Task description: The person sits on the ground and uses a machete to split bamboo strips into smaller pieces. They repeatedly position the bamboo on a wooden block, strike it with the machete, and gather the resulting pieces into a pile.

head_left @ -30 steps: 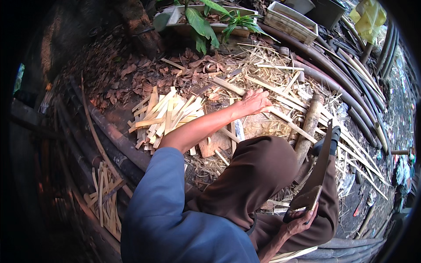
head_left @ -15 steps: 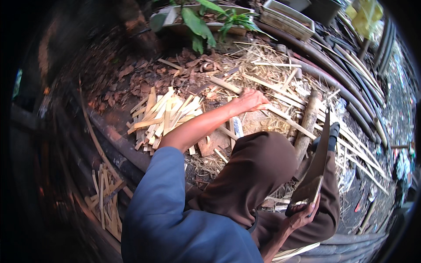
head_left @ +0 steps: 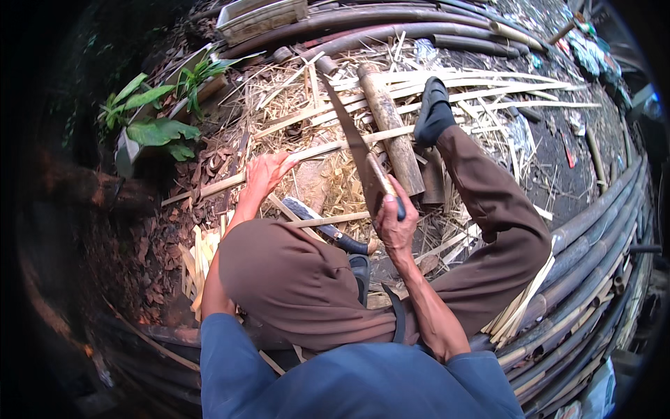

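My left hand (head_left: 265, 173) is closed round a long pale bamboo strip (head_left: 321, 149), which slants across the ground in front of me. Farther along, the strip lies over a short round log (head_left: 388, 115). In my right hand (head_left: 396, 222) is a hand saw (head_left: 357, 143), gripped by its handle, the wide blade pointing up and away to the left. Its blade crosses in front of the strip in the picture; I cannot tell whether they touch. Beneath the strip, between my legs, lies a curved tool with a dark handle (head_left: 349, 243).
Split strips (head_left: 447, 80) and shavings cover the far ground. Dark poles (head_left: 391, 29) and a pale trough (head_left: 262, 17) lie beyond. A leafy plant (head_left: 157, 126) stands at left. Cut pieces (head_left: 199, 258) are heaped beside my left knee. More poles (head_left: 586, 279) are stacked at right.
The view has swung to the right. My right hand has brought the saw from beside my right leg up to the strip. My left hand still holds the strip.
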Tool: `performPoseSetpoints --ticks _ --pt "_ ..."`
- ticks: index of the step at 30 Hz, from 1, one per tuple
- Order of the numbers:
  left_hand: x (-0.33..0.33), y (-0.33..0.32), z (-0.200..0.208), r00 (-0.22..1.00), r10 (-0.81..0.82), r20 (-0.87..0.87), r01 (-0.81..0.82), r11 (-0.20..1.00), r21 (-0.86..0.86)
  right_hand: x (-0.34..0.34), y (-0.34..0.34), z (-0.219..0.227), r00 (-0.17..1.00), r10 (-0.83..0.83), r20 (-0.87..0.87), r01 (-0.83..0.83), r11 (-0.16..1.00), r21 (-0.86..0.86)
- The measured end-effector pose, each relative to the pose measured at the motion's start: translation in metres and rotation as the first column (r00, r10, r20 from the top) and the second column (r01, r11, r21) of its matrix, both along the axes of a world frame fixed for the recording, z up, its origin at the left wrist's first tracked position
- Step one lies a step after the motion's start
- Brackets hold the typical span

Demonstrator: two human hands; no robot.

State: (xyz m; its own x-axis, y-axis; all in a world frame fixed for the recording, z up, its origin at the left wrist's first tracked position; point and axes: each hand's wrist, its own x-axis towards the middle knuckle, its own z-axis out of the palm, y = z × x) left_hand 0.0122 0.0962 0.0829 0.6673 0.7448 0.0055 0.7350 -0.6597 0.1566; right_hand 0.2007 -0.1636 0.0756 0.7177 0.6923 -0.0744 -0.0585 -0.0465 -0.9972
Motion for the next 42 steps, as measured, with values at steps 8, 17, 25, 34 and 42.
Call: performPoseSetpoints --ticks 8,17,25,34,42 --pt "-0.008 0.004 -0.004 0.998 0.009 -0.062 -0.008 1.0 0.025 -0.01 0.011 -0.03 0.999 0.014 -0.049 -0.014 1.0 0.001" --pt "0.004 -0.002 0.014 0.997 0.048 -0.06 -0.052 0.997 -0.058 0.003 -0.012 -0.023 0.976 0.114 -0.186 -0.131 0.988 -0.082" --pt "0.009 -0.008 0.008 0.988 0.06 -0.142 -0.062 0.998 -0.01 -0.003 -0.013 -0.014 0.997 0.083 0.01 -0.082 0.995 -0.049" --pt "0.0 -0.04 -0.017 0.954 -0.297 0.031 0.277 0.92 0.277 0.009 0.041 -0.025 0.995 -0.022 0.097 0.021 1.0 0.012" --pt "0.073 -0.022 -0.029 0.971 -0.007 0.239 -0.006 0.998 0.055 -0.002 0.044 -0.011 0.994 0.064 0.085 -0.063 0.998 -0.012"
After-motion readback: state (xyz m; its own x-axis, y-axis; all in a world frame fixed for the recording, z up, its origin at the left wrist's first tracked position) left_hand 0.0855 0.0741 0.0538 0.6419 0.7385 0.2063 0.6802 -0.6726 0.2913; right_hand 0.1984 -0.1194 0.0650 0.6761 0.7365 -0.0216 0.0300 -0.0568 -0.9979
